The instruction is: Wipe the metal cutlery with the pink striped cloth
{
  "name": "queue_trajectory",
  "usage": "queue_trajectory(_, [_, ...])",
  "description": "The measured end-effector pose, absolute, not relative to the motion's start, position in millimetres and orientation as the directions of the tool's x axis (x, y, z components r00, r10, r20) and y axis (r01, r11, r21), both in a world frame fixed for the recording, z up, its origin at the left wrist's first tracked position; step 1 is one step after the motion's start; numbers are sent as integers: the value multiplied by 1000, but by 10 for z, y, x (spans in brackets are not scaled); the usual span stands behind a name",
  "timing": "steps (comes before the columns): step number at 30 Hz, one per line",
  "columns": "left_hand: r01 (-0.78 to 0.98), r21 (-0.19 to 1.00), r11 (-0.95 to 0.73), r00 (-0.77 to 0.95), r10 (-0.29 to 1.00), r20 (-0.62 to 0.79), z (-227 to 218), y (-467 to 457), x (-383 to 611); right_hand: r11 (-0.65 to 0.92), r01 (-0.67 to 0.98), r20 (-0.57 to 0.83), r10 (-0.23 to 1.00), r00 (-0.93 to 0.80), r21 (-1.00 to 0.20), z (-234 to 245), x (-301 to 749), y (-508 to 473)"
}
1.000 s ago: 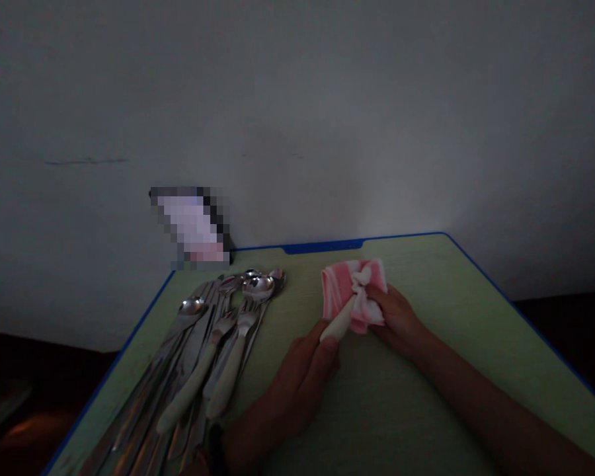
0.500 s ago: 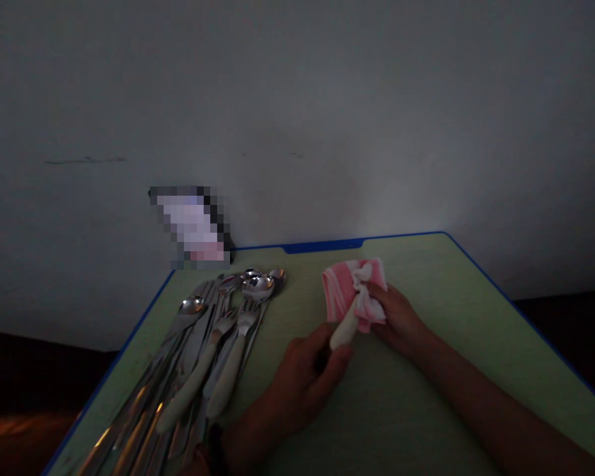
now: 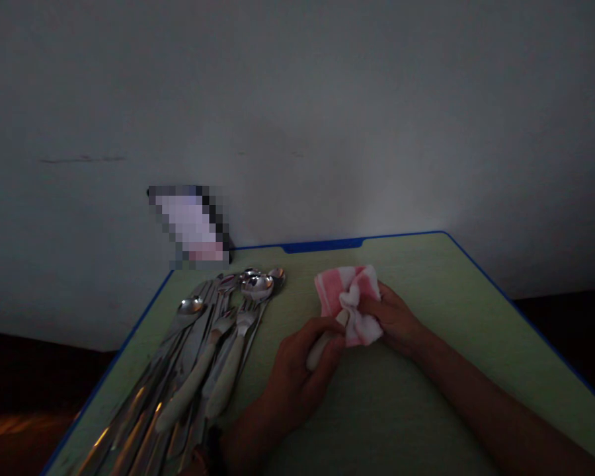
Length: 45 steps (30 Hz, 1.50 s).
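Note:
My left hand is closed round the white handle of a utensil, whose far end is hidden inside a pink and white striped cloth. The cloth is bunched round that end by my right hand, which grips it with closed fingers. Both hands rest low over the pale green table, near its middle.
A pile of cutlery, spoons and white-handled pieces, lies along the table's left side. A blurred-out object leans at the back left corner. The table has a blue rim and stands against a grey wall. The scene is dim.
My left hand has drawn the handle back toward me and gripped it more fully. The cloth and right hand have shifted slightly left and nearer.

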<state>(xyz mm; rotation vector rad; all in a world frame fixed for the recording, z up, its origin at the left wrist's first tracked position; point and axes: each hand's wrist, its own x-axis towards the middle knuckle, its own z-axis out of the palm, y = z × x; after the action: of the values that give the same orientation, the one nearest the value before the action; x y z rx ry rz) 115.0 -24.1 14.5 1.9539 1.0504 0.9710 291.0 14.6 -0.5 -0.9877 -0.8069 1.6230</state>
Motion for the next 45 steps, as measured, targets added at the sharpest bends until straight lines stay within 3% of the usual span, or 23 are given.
queue_trajectory(5, [345, 828, -443, 415, 863, 288, 160, -242, 1150, -203, -244, -158, 968, -195, -948, -75, 2970, 169])
queue_trajectory(15, [292, 847, -445, 463, 841, 282, 182, -271, 1131, 1, 168, 2, 1000, 6, -986, -54, 2946, 149])
queue_trajectory(18, [280, 851, -445, 484, 831, 275, 185, -302, 1146, -20, 154, -10, 998, 62, -988, -67, 2934, 152])
queue_trajectory(21, [296, 856, -425, 478, 841, 252, 186, -339, 1158, -56, 33, -53, 995, 82, -998, -86, 2937, 157])
queue_trajectory(25, [339, 875, -345, 359, 907, 219, 185, -349, 1141, -110, -91, -101, 990, -100, -990, -63, 2980, 159])
queue_trajectory(30, [347, 887, -303, 302, 932, 200, 196, -328, 1126, -175, -81, -144, 945, -293, -981, 19, 3014, 156])
queue_trajectory(37, [351, 867, -354, 379, 900, 214, 194, -316, 1130, -51, 155, -68, 992, -110, -987, 47, 2953, 164])
queue_trajectory(45, [331, 874, -356, 384, 897, 220, 203, -316, 1119, -26, 115, -30, 999, -31, -993, -38, 2958, 166])
